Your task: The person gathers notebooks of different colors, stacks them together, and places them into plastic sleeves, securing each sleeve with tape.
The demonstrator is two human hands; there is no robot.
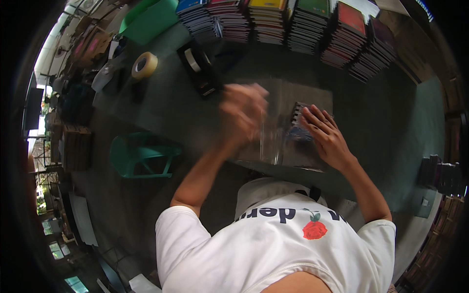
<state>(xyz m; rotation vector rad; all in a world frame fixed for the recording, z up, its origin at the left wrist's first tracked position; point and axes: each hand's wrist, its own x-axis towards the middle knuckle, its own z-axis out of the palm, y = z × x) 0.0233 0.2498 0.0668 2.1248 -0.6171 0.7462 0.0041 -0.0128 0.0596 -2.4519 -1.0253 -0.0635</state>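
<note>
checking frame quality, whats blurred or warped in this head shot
Head view: the left hand is smeared by motion blur, so its grip cannot be read; the right hand is sharp, flat on a spiral notebook. Fisheye bends the table edge and the book stacks toward the rim, corners are black, and daylight blows out at far left.

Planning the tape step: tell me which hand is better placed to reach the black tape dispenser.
Left, probably. The blurred left hand hovers just beside the black tape dispenser, while the right hand lies flat on the spiral-bound notebook.
</note>
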